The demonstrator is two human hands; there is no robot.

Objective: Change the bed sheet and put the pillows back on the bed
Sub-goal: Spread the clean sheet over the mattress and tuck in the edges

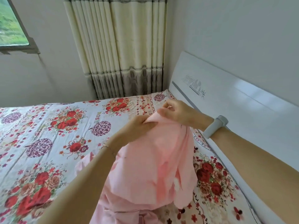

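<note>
Pinching soft pink sheet [145,167] overhead

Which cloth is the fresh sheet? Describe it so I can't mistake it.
Start at the white headboard on the right. Beside it, both hands pinch the pink sheet, which hangs bunched over the bed. It is plain pale pink; the floral sheet beneath lies flat.

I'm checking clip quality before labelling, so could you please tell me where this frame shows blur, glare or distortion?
Head view: the hanging pink cotton sheet is motion-blurred low down; soft glare streaks the glossy white headboard; wide-angle distortion tilts the cream pleated curtain; both hands, left hand and right hand, look fairly sharp.
</note>
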